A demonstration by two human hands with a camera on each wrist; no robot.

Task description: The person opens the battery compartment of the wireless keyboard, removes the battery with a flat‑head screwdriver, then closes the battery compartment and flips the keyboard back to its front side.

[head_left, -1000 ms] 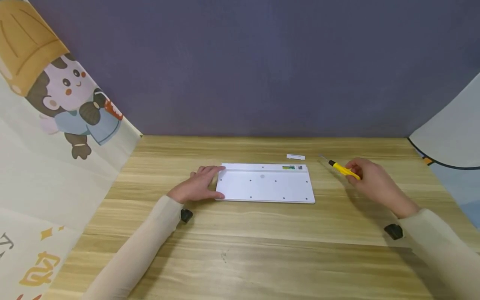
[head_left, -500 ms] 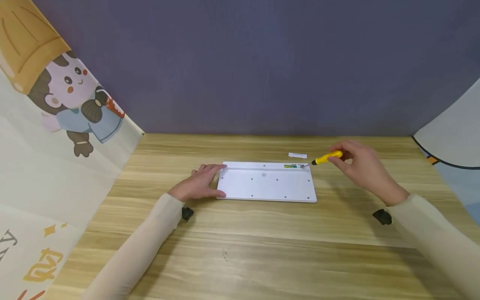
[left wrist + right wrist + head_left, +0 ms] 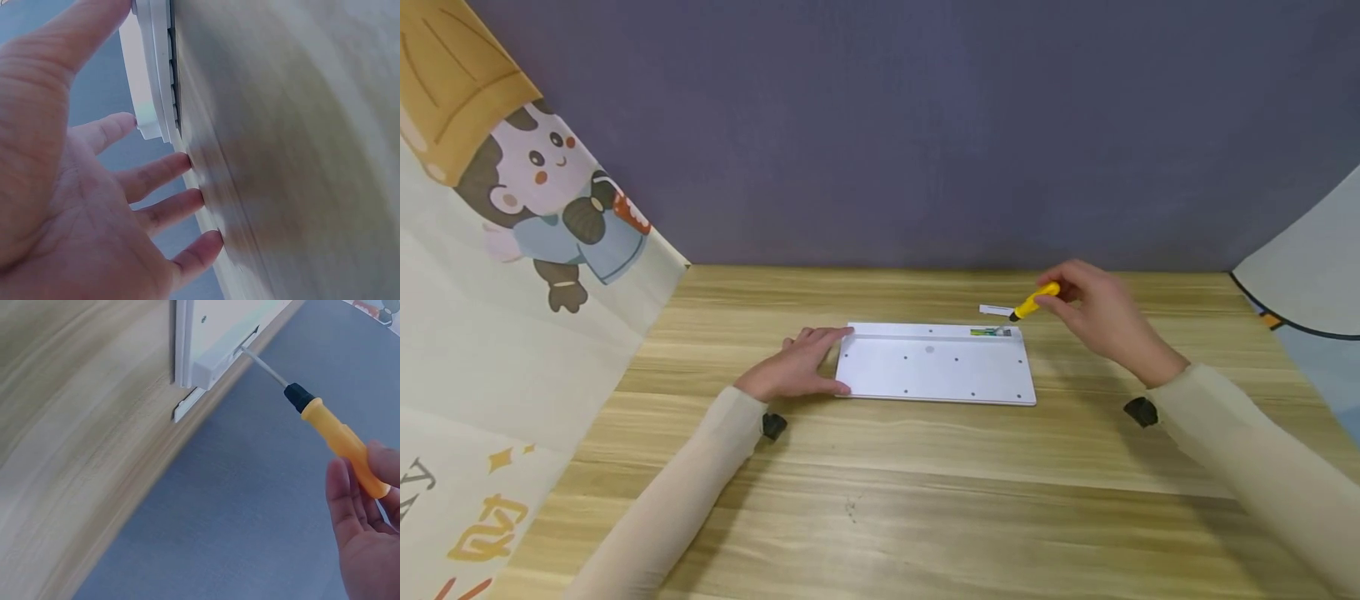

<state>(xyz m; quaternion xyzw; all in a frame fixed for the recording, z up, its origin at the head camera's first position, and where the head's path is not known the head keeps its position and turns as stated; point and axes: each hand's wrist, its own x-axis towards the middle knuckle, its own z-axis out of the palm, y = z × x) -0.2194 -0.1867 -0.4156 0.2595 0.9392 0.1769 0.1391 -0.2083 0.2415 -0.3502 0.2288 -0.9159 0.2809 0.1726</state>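
A white keyboard (image 3: 932,371) lies face down on the table, its battery compartment exposed at the far right, with a green and yellow battery (image 3: 981,332) inside. My left hand (image 3: 793,367) steadies the keyboard's left end: in the left wrist view the thumb and index finger touch the keyboard (image 3: 142,75), while the other fingertips rest on the table. Thumb and fingers of my right hand (image 3: 1097,310) pinch the yellow handle of a screwdriver (image 3: 1036,302). In the right wrist view the screwdriver's (image 3: 340,440) metal shaft slants into the compartment; its tip is hidden there.
Behind the keyboard's right end lies a small white battery cover (image 3: 995,310) on the wooden table (image 3: 850,500). A dark blue-grey panel (image 3: 880,133) rises at the table's back edge. Printed cloth (image 3: 475,358) hangs along the left side.
My right hand has moved left with the screwdriver, whose tip went from beside the keyboard into the battery compartment. The handle has tilted up steeper. My left hand stays in place.
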